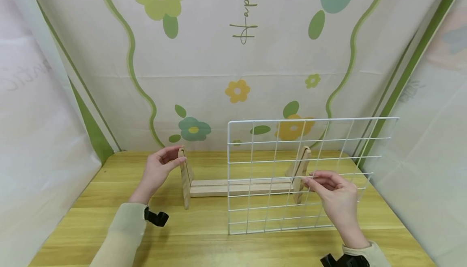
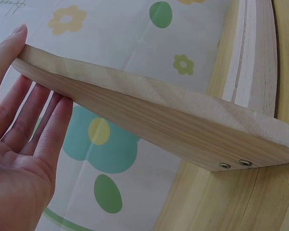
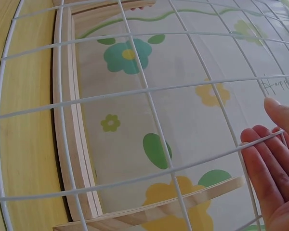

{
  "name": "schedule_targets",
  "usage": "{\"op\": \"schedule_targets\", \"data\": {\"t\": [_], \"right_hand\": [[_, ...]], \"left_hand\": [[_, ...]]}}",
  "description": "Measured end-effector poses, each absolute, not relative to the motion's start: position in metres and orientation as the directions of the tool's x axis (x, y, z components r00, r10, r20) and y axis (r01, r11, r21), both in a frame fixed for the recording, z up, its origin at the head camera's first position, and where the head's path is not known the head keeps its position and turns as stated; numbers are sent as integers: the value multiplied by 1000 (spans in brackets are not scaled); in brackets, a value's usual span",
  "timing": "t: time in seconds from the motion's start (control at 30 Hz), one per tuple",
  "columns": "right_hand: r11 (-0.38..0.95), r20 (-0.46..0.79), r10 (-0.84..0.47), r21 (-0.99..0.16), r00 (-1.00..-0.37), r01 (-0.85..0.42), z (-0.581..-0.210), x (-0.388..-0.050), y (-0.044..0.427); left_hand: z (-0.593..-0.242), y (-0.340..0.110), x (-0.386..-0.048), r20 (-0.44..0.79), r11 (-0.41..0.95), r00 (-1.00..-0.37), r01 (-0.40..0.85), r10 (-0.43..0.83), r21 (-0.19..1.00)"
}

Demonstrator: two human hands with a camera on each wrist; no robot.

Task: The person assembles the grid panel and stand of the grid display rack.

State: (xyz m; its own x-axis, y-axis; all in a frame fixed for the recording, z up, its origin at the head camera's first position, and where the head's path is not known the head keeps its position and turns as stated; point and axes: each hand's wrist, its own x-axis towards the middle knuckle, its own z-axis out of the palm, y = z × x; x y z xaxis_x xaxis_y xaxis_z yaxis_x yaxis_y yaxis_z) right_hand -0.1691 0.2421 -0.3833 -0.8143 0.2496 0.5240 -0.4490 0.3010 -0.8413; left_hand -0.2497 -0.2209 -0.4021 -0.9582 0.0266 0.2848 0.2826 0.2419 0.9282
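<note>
A wooden stand (image 1: pixel 242 192) rests on the table, two slanted side pieces joined by a grooved crossbar. My left hand (image 1: pixel 155 174) pinches the top of its left side piece (image 2: pixel 149 103) between thumb and fingers; two screws show low on that piece in the left wrist view. A white wire grid panel (image 1: pixel 270 162) stands upright in front of the stand's right half. Thumb and fingers of my right hand (image 1: pixel 335 198) pinch one of the panel's wires, near the right side piece (image 1: pixel 302 174). In the right wrist view the stand appears behind the wires (image 3: pixel 151 103).
The wood-grain table (image 1: pixel 204 242) lies beneath everything. A white cloth with printed flowers (image 1: pixel 204 60) hangs behind it, and more cloth (image 1: pixel 33 137) walls off both sides. Each wrist wears a black strap camera (image 1: pixel 157 217).
</note>
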Motion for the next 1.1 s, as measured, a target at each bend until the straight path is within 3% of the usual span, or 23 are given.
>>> {"op": "schedule_targets", "data": {"t": [1.1], "right_hand": [[285, 513, 231, -848, -827, -446, -373, -171, 231]], "left_hand": [[-402, -222, -250, 269, 239, -963, 267, 25, 934]]}}
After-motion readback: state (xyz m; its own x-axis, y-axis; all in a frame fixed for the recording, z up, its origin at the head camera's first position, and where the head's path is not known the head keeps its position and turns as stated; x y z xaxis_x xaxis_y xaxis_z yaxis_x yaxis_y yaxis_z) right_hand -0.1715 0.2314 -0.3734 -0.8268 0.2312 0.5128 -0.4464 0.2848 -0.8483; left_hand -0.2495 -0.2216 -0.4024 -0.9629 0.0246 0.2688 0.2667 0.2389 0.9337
